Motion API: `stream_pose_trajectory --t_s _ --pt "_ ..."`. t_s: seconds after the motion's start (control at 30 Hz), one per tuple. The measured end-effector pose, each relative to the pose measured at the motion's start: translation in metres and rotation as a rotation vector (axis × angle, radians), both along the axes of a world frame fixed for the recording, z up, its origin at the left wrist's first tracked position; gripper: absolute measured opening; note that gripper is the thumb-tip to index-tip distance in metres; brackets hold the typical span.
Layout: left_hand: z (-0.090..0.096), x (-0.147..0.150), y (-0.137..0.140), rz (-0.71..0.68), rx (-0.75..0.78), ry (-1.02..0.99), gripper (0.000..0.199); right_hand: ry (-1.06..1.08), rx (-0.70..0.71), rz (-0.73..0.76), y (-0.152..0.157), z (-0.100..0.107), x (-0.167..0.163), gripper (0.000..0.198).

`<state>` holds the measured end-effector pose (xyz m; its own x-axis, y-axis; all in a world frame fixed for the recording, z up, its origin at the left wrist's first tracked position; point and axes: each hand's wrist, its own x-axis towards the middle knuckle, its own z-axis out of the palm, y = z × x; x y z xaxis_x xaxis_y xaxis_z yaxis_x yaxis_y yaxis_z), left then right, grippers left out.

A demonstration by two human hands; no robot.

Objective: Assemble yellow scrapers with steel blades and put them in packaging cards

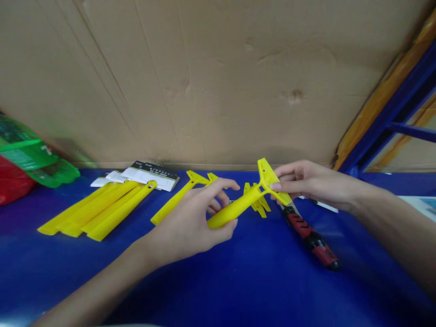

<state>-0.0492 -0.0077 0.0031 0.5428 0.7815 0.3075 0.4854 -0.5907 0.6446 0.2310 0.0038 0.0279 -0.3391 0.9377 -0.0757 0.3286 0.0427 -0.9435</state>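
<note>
Our left hand (194,222) grips the round shaft of the yellow plastic T-shaped handle (250,195) above the blue table (238,281); our right hand (306,181) pinches its crossbar. Its long axis rises from left hand toward right; a red-and-black screwdriver (311,238) lies just beyond.

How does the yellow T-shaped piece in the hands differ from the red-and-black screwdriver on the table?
The yellow T-shaped piece is held above the table by both hands; the red-and-black screwdriver lies untouched on the blue table. The piece is plain yellow with a wide crossbar head; the screwdriver is two-coloured and has none. Both are long, handled items.
</note>
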Motion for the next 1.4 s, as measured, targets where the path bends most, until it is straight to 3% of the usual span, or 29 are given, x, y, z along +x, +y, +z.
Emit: stream_pose_trajectory --t_s 0.13,0.27,0.5,0.57,0.67,0.97,1.4 --pt "-0.007 0.005 -0.004 -0.012 -0.468 -0.085 0.044 -0.002 0.026 0.067 0.001 -0.01 -0.011 0.03" --pt "-0.016 0.007 -0.005 -0.064 -0.649 -0.152 0.046 -0.088 0.048 0.148 0.0 -0.009 -0.019 0.034" --pt "-0.023 0.014 0.0 0.019 -0.661 -0.173 0.053 -0.452 0.208 0.091 0.005 0.014 0.024 0.025" --pt "-0.022 0.018 0.002 0.016 -0.663 -0.193 0.053 -0.566 0.192 0.013 0.009 0.016 0.041 0.014" --pt "-0.018 0.029 0.003 0.028 -0.672 -0.191 0.053 -0.711 0.142 -0.128 0.013 0.015 0.055 0.019" --pt "-0.015 0.062 0.006 0.063 -0.669 -0.092 0.047 -0.827 -0.024 -0.213 0.017 -0.01 0.025 0.016" --pt "-0.019 0.044 0.009 0.096 -0.674 -0.11 0.053 -0.825 -0.105 -0.265 0.018 -0.013 0.016 0.018"
